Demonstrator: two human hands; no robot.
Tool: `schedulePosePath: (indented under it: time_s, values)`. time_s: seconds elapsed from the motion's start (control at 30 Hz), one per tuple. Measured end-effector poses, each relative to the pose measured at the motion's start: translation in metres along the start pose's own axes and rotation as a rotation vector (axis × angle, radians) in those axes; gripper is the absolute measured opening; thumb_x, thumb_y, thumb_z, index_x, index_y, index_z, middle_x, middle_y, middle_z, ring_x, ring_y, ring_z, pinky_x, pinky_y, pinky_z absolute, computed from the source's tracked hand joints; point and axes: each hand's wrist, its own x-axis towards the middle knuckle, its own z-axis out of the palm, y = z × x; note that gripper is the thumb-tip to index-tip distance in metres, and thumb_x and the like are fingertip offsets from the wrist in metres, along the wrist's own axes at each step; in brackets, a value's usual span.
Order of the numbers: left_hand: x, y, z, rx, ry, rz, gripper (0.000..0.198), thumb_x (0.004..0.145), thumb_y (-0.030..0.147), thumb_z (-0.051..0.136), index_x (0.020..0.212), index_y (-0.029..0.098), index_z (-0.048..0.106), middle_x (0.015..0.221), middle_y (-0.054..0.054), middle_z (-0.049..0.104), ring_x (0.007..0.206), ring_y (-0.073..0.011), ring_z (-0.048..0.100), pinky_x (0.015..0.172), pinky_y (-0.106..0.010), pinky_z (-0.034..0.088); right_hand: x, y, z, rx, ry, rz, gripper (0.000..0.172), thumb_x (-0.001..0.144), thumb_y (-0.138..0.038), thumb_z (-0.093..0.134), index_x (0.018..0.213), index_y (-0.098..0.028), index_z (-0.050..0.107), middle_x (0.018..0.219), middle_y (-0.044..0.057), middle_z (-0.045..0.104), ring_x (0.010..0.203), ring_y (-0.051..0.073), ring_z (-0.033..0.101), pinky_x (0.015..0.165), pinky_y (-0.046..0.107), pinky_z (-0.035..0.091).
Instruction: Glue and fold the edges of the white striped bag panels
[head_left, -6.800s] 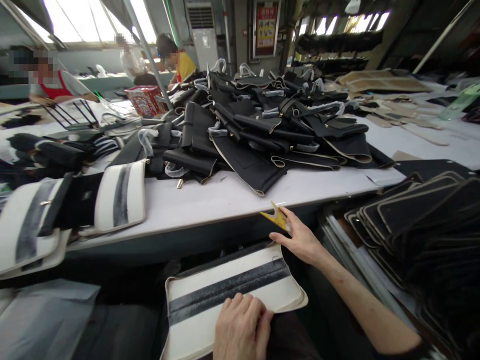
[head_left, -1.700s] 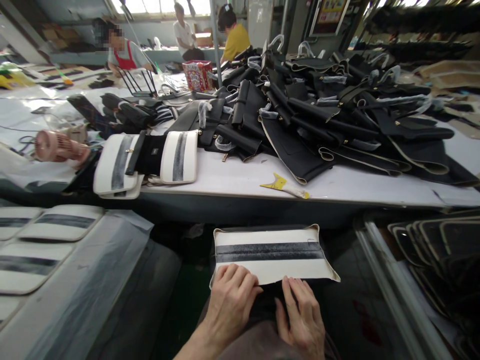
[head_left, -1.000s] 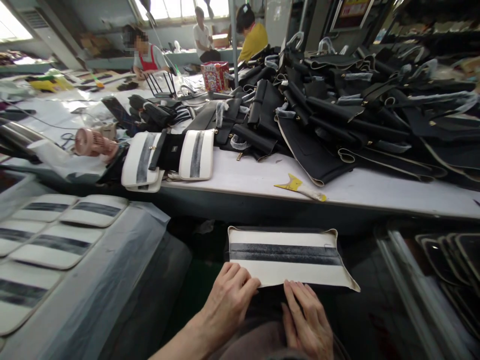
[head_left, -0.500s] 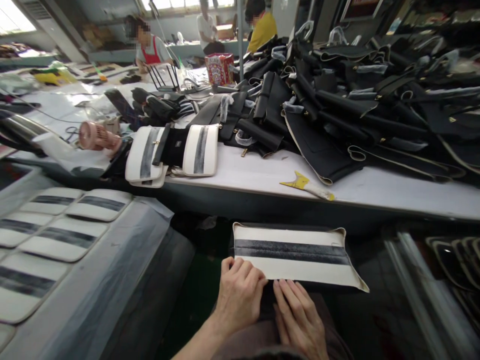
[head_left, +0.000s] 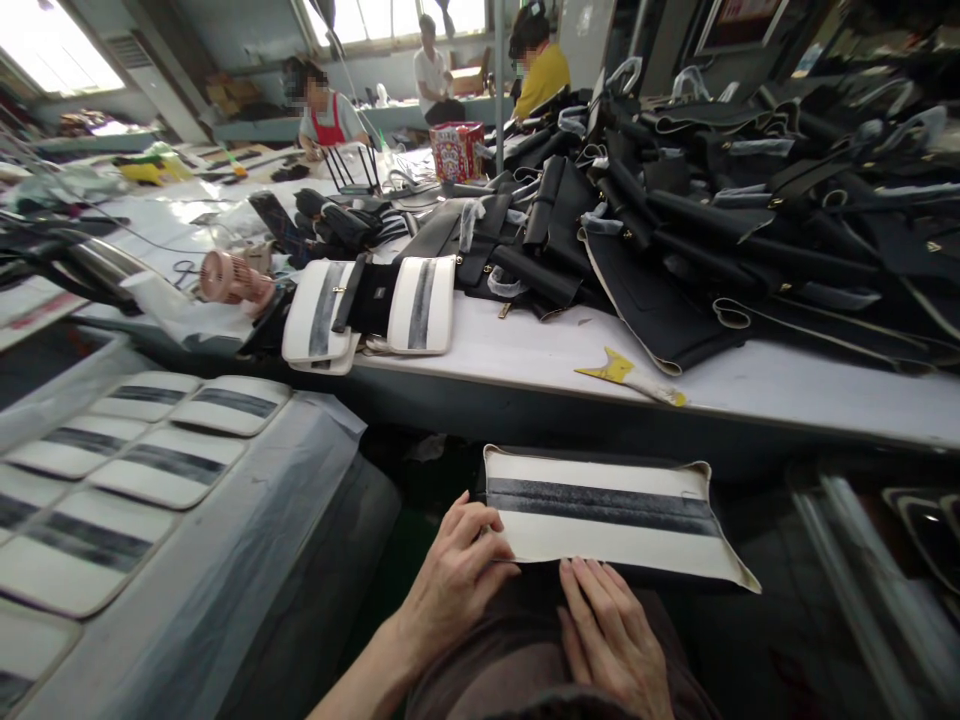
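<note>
A white bag panel (head_left: 600, 545) with a dark stripe along its length lies across my lap, on a black piece that shows at its edges. Its right-hand corners curl up. My left hand (head_left: 457, 565) pinches the panel's near left corner, thumb at the near edge and fingers bent over the top. Farther right, my right hand (head_left: 611, 630) lies with outstretched fingers, their tips touching the near edge; its thumb is partly hidden.
Similar striped panels (head_left: 172, 465) lie in rows on a plastic-covered surface at left. Black bags (head_left: 675, 220) are heaped on the white table (head_left: 517, 350), with a yellow-ended tool (head_left: 630, 375) and a pink fan (head_left: 232, 278). Several people sit farther back.
My left hand has slid left along the near edge to the panel's corner, fingers now bent over it. My right hand stays at the edge. The whole view has shifted slightly.
</note>
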Motion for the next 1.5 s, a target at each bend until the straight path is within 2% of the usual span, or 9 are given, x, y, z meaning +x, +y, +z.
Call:
schedulePosePath:
  time_s: [0.43,0.67,0.8,0.97,1.17,1.27,1.33,1.4,1.5]
  values:
    - [0.003,-0.013,0.006,-0.15,-0.065,-0.081,0.01,0.087,0.012,0.062,0.085,0.02,0.056,0.113,-0.005,0.055,0.114,-0.0211,0.048,0.099,-0.037,0.045,0.011,-0.011,0.012,0.066,-0.021,-0.033,0.041,0.09,-0.006,0.043,0.128,-0.009,0.059,0.125,0.009,0.064,0.123,0.023,0.051,0.113,0.039,0.034]
    - [-0.005,-0.005,0.025,-0.217,0.109,-0.251,0.009,0.086,0.015,0.059,0.085,0.022,0.054,0.131,-0.007,0.044,0.122,-0.0228,0.048,0.1,-0.039,0.045,0.023,-0.019,0.013,0.072,0.001,0.014,0.039,0.091,-0.008,0.041,0.124,-0.006,0.062,0.12,0.009,0.067,0.12,0.022,0.052,0.115,0.038,0.03]
    - [-0.005,-0.006,0.024,-0.236,0.215,-0.304,0.025,0.081,0.015,0.065,0.093,0.023,0.045,0.134,-0.009,0.043,0.126,-0.024,0.045,0.104,-0.043,0.043,0.022,-0.019,0.012,0.09,0.0,0.035,0.04,0.091,-0.008,0.041,0.124,-0.007,0.062,0.118,0.008,0.067,0.116,0.021,0.054,0.113,0.037,0.031]
    - [0.0,-0.009,0.016,-0.086,0.07,-0.239,0.02,0.085,0.016,0.061,0.097,0.024,0.047,0.145,-0.01,0.037,0.138,-0.0272,0.034,0.11,-0.051,0.037,0.027,-0.015,0.009,0.096,0.019,0.049,0.042,0.091,-0.006,0.037,0.123,-0.01,0.063,0.115,0.007,0.069,0.112,0.02,0.057,0.107,0.036,0.037]
    - [0.007,-0.015,0.013,0.152,-0.023,-0.091,0.016,0.089,0.023,0.055,0.105,0.023,0.052,0.158,-0.011,0.023,0.147,-0.0338,0.017,0.111,-0.061,0.034,0.043,-0.007,0.009,0.091,0.187,-0.022,0.035,0.092,-0.005,0.037,0.105,-0.011,0.07,0.096,0.004,0.073,0.092,0.017,0.063,0.091,0.03,0.046]
    - [0.013,-0.025,0.014,0.332,0.004,0.05,0.018,0.088,0.029,0.056,0.105,0.023,0.055,0.157,-0.012,0.027,0.144,-0.0371,0.024,0.106,-0.065,0.037,0.054,0.014,0.0,0.139,0.221,-0.049,0.029,0.095,-0.012,0.041,0.093,-0.013,0.07,0.083,0.003,0.07,0.081,0.016,0.061,0.079,0.028,0.048]
    - [0.018,-0.032,0.013,0.426,0.017,0.135,0.021,0.087,0.034,0.059,0.105,0.024,0.057,0.156,-0.013,0.029,0.142,-0.0379,0.029,0.104,-0.065,0.04,0.065,0.043,-0.012,0.177,0.13,-0.022,0.023,0.093,-0.013,0.045,0.1,-0.012,0.068,0.091,0.006,0.069,0.088,0.019,0.06,0.082,0.031,0.048]
    - [0.024,-0.036,0.013,0.496,-0.006,0.199,0.027,0.085,0.041,0.061,0.107,0.025,0.058,0.156,-0.013,0.031,0.141,-0.0379,0.031,0.102,-0.064,0.042,0.081,0.085,-0.023,0.152,-0.024,0.075,0.027,0.092,-0.013,0.049,0.116,-0.01,0.062,0.109,0.01,0.065,0.103,0.023,0.056,0.091,0.036,0.046]
    - [0.037,-0.037,0.012,0.549,-0.068,0.237,0.043,0.079,0.051,0.067,0.113,0.025,0.057,0.156,-0.011,0.031,0.142,-0.0372,0.03,0.106,-0.062,0.039,0.11,0.16,-0.023,-0.074,-0.148,0.278,0.026,0.095,-0.024,0.051,0.117,-0.014,0.061,0.11,0.01,0.064,0.104,0.023,0.054,0.092,0.037,0.046]
